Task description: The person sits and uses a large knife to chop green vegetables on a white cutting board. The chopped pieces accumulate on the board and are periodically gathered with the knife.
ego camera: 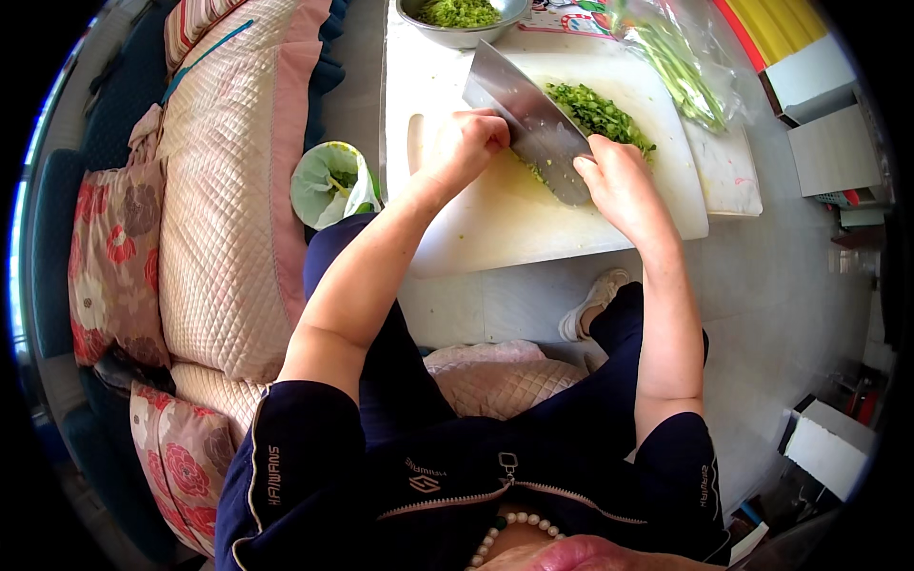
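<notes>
My right hand (625,185) grips the handle end of a cleaver (532,121), whose broad steel blade slants over a white cutting board (500,235). My left hand (471,146) is closed at the blade's near-left side, its fingertips curled out of sight; whether it pinches the blade or something else I cannot tell. Chopped green vegetable (607,118) lies in a pile beyond the blade, and small bits cling to the steel and lie along its lower edge. At the top, a metal bowl (457,32) holds more finely chopped greens.
Long green stalks (678,71) lie in a clear plastic bag at the board's far right. A lined waste bin (332,182) with scraps stands left of the table, beside a sofa with a quilted cover (214,200) and floral cushions (118,257). Cabinets (832,146) are at the right.
</notes>
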Tool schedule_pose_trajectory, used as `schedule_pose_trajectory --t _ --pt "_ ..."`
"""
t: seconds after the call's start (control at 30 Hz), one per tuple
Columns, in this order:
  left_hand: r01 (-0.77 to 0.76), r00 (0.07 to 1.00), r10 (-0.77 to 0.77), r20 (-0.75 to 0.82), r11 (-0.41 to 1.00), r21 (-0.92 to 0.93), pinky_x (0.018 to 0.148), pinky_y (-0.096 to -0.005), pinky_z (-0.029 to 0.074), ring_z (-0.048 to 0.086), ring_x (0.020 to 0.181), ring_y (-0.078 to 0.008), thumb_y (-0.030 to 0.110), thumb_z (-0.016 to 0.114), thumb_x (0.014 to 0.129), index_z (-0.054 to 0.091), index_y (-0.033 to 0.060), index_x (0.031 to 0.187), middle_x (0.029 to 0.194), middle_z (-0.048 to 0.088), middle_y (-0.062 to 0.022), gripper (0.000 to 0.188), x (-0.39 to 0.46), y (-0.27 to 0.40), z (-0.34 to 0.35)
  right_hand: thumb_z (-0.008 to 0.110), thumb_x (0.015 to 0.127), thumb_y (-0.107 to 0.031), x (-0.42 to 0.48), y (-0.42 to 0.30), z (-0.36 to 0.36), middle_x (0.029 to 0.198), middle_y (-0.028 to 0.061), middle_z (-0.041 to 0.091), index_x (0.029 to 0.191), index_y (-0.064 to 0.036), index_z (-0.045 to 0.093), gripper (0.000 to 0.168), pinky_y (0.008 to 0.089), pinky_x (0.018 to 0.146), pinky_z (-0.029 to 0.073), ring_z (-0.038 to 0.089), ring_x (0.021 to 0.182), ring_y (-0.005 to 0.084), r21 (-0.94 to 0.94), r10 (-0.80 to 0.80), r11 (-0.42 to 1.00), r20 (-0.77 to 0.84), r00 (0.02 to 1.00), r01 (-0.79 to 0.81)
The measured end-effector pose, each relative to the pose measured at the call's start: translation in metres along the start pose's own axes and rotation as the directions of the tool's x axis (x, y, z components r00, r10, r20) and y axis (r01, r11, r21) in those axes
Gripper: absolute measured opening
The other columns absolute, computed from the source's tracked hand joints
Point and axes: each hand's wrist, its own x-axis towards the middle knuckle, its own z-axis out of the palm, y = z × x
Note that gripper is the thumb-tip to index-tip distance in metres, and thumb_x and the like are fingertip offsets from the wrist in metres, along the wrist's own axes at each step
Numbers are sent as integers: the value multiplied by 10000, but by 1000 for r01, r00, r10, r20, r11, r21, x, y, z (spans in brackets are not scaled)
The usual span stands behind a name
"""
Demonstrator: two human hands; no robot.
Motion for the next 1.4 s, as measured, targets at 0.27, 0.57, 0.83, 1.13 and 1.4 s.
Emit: schedule_pose_trajectory --t 0.27,0.57,0.83,1.13,1.4 --pt "13 1000 -13 20 1000 -19 670 -340 528 655 697 -273 -27 671 746 678 19 766 773 651 -99 51 1 0 -2 620 918 -137 5 -6 11 802 269 637 838 47 569 207 499 728 500 638 814 449 -30 15 999 -17 1000 -15" --pt "-14 1000 14 26 1000 -6 661 -338 524 654 695 -272 -38 664 753 672 22 783 772 649 -104 68 0 -2 -3 620 911 -110 5 11 11 795 284 620 834 74 545 213 496 706 488 627 795 458 124 -4 992 -45 999 9" --pt "-18 1000 18 -5 1000 2 642 -338 515 640 671 -266 -43 660 740 642 9 762 749 638 -112 60 0 -4 -2 623 907 -112 3 5 8 803 285 622 839 78 560 211 481 712 492 631 800 454 141 41 989 31 999 -45" --pt "4 1000 -4 6 999 -38 649 -369 516 647 690 -291 -36 615 721 639 46 722 751 658 -99 86 1 -8 -1 623 907 -119 8 6 11 805 282 621 840 71 563 210 483 711 490 633 804 446 107 -17 994 -28 999 20" --pt "8 1000 -8 -4 1000 -29 646 -378 517 642 689 -302 -23 620 724 632 48 718 738 656 -100 72 1 -7 -1 628 896 -116 1 9 -1 784 279 614 842 73 556 210 477 692 487 626 763 443 208 72 975 44 996 -79"
